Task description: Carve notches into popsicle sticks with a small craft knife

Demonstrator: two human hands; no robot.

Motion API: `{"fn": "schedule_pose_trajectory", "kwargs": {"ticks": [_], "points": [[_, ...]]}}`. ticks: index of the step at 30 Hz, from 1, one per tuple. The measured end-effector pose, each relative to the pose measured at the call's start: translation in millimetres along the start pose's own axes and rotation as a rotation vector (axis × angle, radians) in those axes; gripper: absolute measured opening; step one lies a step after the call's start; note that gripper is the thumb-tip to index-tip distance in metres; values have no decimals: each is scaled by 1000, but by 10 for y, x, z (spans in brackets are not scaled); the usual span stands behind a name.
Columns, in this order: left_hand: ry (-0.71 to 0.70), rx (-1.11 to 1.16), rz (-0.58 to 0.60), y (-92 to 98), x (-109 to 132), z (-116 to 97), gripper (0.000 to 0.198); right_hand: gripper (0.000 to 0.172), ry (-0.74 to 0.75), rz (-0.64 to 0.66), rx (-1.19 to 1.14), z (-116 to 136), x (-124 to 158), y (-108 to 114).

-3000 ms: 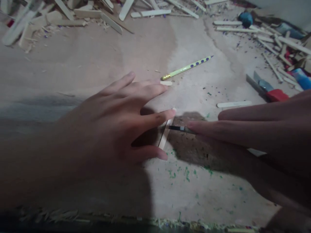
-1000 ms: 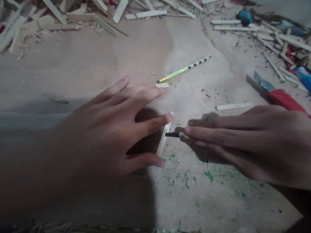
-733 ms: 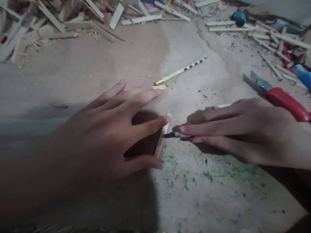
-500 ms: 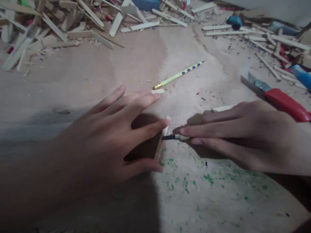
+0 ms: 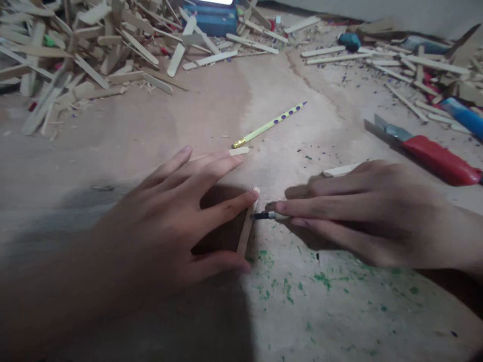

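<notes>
My left hand [image 5: 179,218] lies with fingers spread. Its index finger and thumb press a wooden craft stick [image 5: 246,232] against the table, one near each end. My right hand [image 5: 377,211] is closed round a small carving tool [image 5: 264,215] with a dark blade, a silver collar and a pale handle mostly hidden by the fingers. The blade's tip touches the right edge of the stick, between my left index finger and thumb. Beyond the left fingers, a second craft stick [image 5: 239,151] pokes out, partly covered. Another pale stick [image 5: 339,171] lies behind my right knuckles.
A pencil [image 5: 269,124] with purple dots lies ahead. On the right rests a red-handled utility knife [image 5: 437,158], blade exposed. Heaps of craft sticks [image 5: 98,45] fill the far left and far right. A blue box [image 5: 211,20] stands at the back. Green paint flecks mark the wooden table [image 5: 302,322].
The view has shifted slightly, so the table's things sit lower and a little to the left. Both hands keep their holds, and the blade stays against the stick.
</notes>
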State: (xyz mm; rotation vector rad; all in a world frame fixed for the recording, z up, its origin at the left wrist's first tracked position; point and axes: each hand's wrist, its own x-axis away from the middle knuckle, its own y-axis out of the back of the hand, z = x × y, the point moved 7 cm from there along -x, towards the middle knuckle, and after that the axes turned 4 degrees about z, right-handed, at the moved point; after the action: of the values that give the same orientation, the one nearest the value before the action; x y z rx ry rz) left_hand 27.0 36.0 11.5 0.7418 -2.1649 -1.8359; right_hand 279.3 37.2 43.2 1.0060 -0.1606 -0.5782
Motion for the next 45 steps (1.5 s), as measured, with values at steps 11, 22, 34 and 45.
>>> {"fn": "schedule_pose_trajectory", "kwargs": {"ticks": [11,22,34,45], "points": [[-13,-17,-4,20,-38,-1,67,26,13,-18,94,0,46,66],[11,28,-23,-24,-7,39,75,23,68,-31,175,22,42,18],[34,37,-14,-1,-8,46,72,27,135,-14,235,1,69,-68],[52,44,4,-13,-9,69,77,29,149,-38,244,-65,102,-88]]}}
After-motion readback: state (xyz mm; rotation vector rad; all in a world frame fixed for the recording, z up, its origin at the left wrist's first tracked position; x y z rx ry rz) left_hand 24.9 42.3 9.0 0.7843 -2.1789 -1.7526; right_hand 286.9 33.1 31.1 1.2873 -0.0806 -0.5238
